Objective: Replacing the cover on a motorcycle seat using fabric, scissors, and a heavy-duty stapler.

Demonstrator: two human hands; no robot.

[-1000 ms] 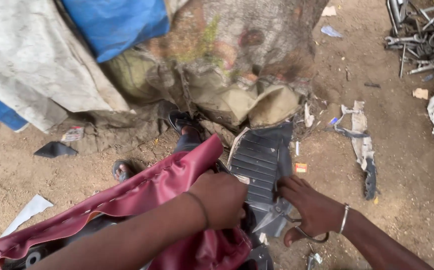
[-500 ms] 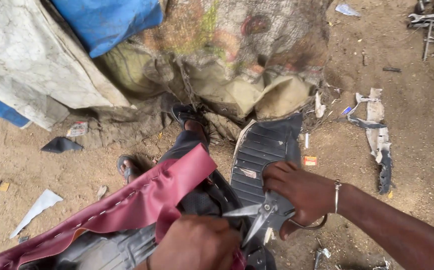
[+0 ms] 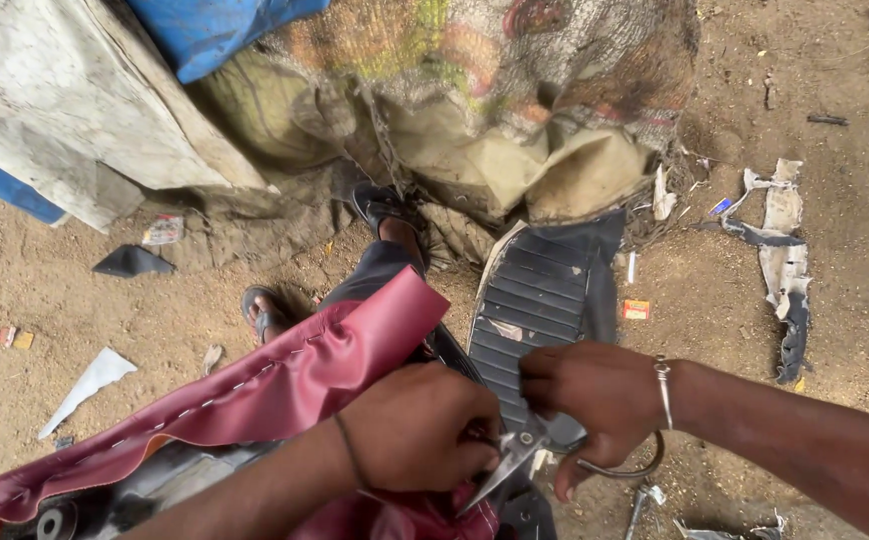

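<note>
The maroon cover point(image 3: 285, 395) is being cut with a pair of scissors point(image 3: 515, 455), and the cut is best made with the material pulled taut right beside the blades, so that the edge does not bunch or slip. The blades should be kept clear of the fingers that pinch the material, since the tips are seen very close to the left hand point(image 3: 420, 425). Short, controlled snips are judged safer than one long closing stroke, as the vinyl looks thick and stitched along its hem.

The left hand is clenched on a fold of the maroon cover, knuckles up, just beside the scissor blades. The right hand point(image 3: 590, 395) is closed around the scissor handles, a finger passed through one metal loop, which shows below the palm; the blades are seen only slightly parted, pointing down and toward the left hand. A metal bangle point(image 3: 663, 390) is worn at the right wrist.

The maroon cover lies over a seat across the lap, running from the lower left corner of the view up to the hands. A black ribbed seat cover point(image 3: 540, 300) lies on the dirt ground point(image 3: 835, 120) just beyond the hands, and a sandalled foot point(image 3: 265, 310) is seen near the cover's upper edge.
</note>
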